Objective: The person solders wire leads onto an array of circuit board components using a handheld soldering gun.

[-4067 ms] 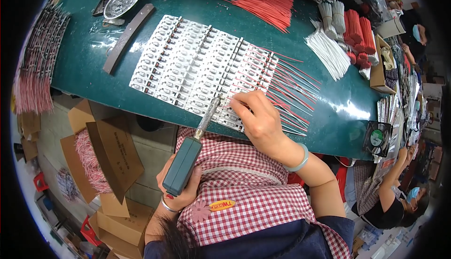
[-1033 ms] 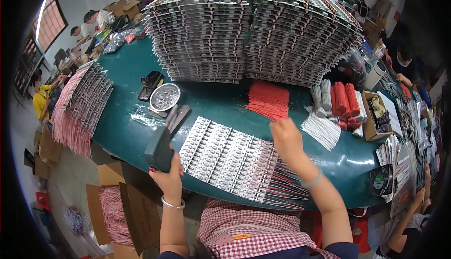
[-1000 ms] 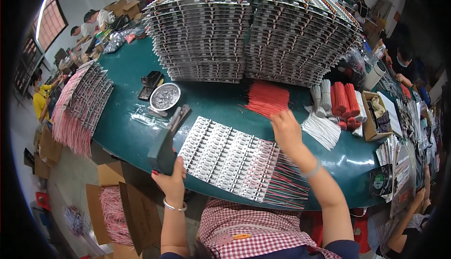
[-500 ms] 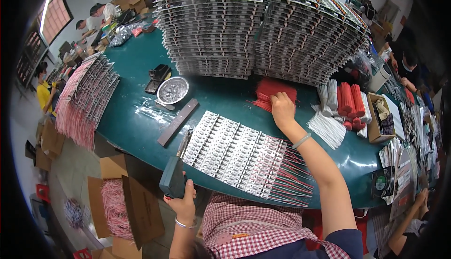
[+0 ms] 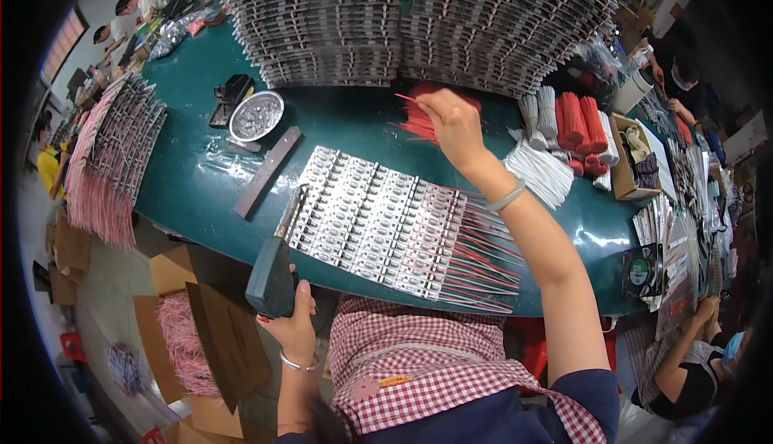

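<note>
Right hand (image 5: 452, 124) is out at the far side of the green bench (image 5: 354, 134), fingers pinched on a few red wires (image 5: 415, 122) from the loose red pile lying just in front of the tall stacks of boards (image 5: 419, 21). Left hand (image 5: 291, 327) sits low at the near edge, wrapped around the dark teal grip of a soldering tool (image 5: 274, 271), whose metal tip points up toward the near-left corner of the panel of small boards (image 5: 370, 223). That panel lies flat in the middle of the bench, and red wires already fixed to it fan out from its right end. Left of the panel there's a dark flat bar (image 5: 267, 172) lying on a slant, and beyond it a round metal dish (image 5: 255, 115) with a small black holder beside it. Right of the reaching hand: a white wire bundle (image 5: 541, 173), then upright bundles of red wire (image 5: 581, 122) and a brown cardboard box (image 5: 628, 162). A small fan (image 5: 642, 271) stands at the near-right rim. Far left, another heap of boards with pink wire ends (image 5: 109, 158) hangs over the edge. Cardboard boxes (image 5: 201, 339) sit on the floor below. Other people work at the edges.
</note>
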Demonstrator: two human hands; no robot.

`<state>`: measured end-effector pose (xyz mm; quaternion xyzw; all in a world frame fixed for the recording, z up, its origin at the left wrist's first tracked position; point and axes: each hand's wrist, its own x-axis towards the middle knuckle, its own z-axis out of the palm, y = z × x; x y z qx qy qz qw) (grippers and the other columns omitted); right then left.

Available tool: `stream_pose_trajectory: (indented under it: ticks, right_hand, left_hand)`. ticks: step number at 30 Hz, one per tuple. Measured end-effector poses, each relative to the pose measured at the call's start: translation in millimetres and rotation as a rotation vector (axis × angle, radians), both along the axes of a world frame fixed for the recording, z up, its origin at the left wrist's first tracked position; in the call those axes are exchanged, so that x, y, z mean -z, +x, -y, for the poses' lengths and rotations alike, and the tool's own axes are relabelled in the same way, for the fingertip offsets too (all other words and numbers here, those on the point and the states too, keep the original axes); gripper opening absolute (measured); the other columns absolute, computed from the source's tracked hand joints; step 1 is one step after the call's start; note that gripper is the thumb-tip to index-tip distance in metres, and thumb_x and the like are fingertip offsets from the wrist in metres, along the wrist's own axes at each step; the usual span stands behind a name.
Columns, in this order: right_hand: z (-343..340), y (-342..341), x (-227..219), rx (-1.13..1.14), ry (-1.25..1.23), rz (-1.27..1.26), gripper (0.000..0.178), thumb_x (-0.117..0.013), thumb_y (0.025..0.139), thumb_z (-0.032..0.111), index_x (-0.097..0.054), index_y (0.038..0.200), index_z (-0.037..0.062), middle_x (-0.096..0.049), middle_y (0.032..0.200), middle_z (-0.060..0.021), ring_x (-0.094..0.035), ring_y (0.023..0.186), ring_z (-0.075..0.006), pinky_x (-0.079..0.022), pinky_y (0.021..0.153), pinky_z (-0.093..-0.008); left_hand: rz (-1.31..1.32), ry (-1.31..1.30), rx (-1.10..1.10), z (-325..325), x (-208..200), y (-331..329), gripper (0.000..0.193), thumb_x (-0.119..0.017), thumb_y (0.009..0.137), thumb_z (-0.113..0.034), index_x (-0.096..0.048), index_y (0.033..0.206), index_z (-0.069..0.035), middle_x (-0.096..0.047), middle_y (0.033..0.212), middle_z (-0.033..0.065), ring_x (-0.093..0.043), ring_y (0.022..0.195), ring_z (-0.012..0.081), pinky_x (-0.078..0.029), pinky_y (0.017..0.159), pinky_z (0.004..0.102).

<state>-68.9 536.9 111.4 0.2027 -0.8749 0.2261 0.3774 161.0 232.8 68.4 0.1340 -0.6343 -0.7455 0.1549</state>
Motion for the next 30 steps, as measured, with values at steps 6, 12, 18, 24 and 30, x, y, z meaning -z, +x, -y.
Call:
stream_pose_trajectory:
  ticks: [6,12,18,24,30]
  right_hand:
    - [19.4,50.9,-63.8,-0.012,0.676,0.177,0.004,-0.067,0.077,0.006,-0.071,0.079,0.0045,-0.061,0.09,-0.01,-0.064,0.091,-0.029,-0.057,0.07,-0.0414]
    - [19.0,57.1,-31.1,0.139,1.124,0.558,0.014,-0.076,0.071,0.007,-0.077,0.085,0.0065,-0.072,0.1,-0.0143,-0.068,0.094,-0.0273,-0.059,0.075,-0.0352]
    - [12.4,70.3,-6.3,0.197,0.918,0.457,0.013,-0.072,0.074,0.003,-0.077,0.086,0.0057,-0.07,0.098,-0.0134,-0.067,0.095,-0.0289,-0.059,0.072,-0.0377]
    - [28.4,162.9,-2.4,-0.092,0.337,0.314,0.024,-0.064,0.075,-0.001,-0.075,0.097,0.0056,-0.064,0.09,-0.0079,-0.064,0.087,-0.0265,-0.055,0.07,-0.0388]
    - [56.5,227.9,25.1,-0.132,0.105,0.41,0.024,-0.068,0.076,-0.005,-0.074,0.098,0.0026,-0.063,0.086,-0.0067,-0.061,0.081,-0.0244,-0.052,0.064,-0.0362]
  left_hand:
    - [-0.028,-0.02,-0.021,3.4,-7.0,14.7,0.041,-0.067,0.093,0.001,-0.054,0.131,0.007,-0.065,0.122,0.0151,-0.055,0.06,0.0094,-0.044,0.048,0.0254]
    - [-0.038,-0.048,-0.013,0.7,-5.7,31.4,0.039,-0.066,0.09,0.003,-0.054,0.127,0.008,-0.067,0.118,0.0193,-0.051,0.052,0.0109,-0.04,0.043,0.0248]
    - [0.003,0.144,0.106,4.6,-5.6,55.3,0.055,-0.063,0.089,0.006,-0.046,0.141,0.004,-0.063,0.128,0.0201,-0.056,0.056,0.0113,-0.045,0.047,0.0251]
    - [0.038,0.324,0.156,11.3,1.5,79.4,0.045,-0.065,0.09,-0.004,-0.05,0.131,0.006,-0.063,0.125,0.0219,-0.053,0.051,0.0132,-0.042,0.045,0.0241]
    - [0.003,-0.12,0.348,19.0,27.9,99.2,0.052,-0.067,0.089,0.002,-0.05,0.139,0.004,-0.063,0.13,0.0186,-0.059,0.066,0.0146,-0.049,0.055,0.027]
